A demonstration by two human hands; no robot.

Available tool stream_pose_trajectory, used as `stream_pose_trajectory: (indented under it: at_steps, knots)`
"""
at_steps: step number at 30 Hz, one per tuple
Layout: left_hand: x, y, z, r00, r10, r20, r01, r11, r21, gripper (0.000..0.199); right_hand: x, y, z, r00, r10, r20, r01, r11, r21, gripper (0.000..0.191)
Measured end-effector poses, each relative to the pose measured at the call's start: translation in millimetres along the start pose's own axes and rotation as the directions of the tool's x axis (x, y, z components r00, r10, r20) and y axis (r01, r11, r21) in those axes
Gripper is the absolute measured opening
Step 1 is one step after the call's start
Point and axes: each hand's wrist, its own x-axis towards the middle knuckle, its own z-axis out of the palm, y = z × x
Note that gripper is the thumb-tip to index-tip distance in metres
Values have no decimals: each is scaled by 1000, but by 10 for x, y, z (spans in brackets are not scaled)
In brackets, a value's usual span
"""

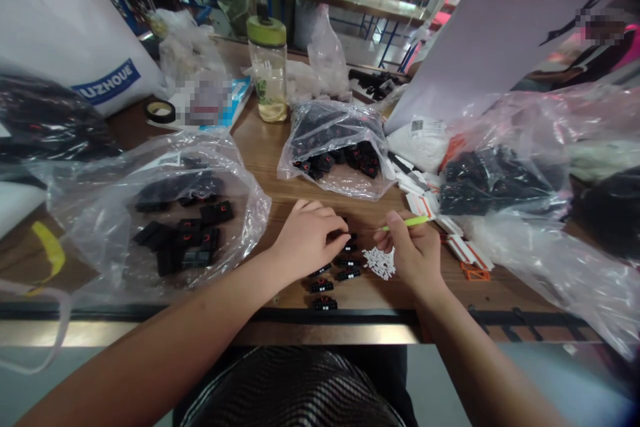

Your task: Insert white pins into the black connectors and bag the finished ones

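Observation:
My left hand (311, 239) is curled over the rows of small black connector housings on the wooden table, its thumb and fingers around one of them, which is mostly hidden. In front of its wrist lie more black connector housings (321, 286) with white dots on their faces. My right hand (417, 250) pinches a slim yellow-green pick (416, 221), whose thin tip points left toward the left hand. Between the hands is a small pile of tiny white plastic pieces (379, 263).
Clear plastic bags of black housings lie at left (250, 213), centre (340, 127) and right (505, 180). A green-lidded bottle (267, 70) and black tape roll (160, 111) stand behind. White-and-orange strips (465, 250) lie right of my right hand. Another person (595, 47) is at far right.

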Motion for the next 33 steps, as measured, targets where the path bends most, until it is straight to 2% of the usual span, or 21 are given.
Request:
stream_pose_trajectory:
  at_steps: [13,25,30,33]
  knots:
    - [8,-63,80,997,12,76,-15,999,39,12,-23,59,66,1000,2,-10,-2,1000,20,41]
    - [15,-34,78,998,5,61,-8,999,42,8,-37,45,91,999,-40,19,40,999,-20,40]
    - [10,-30,78,998,5,61,-8,999,45,7,-52,35,86,997,-57,53,61,995,-84,39]
    - [4,-31,78,998,7,65,-10,999,41,7,-63,34,78,987,-107,118,125,979,-158,35]
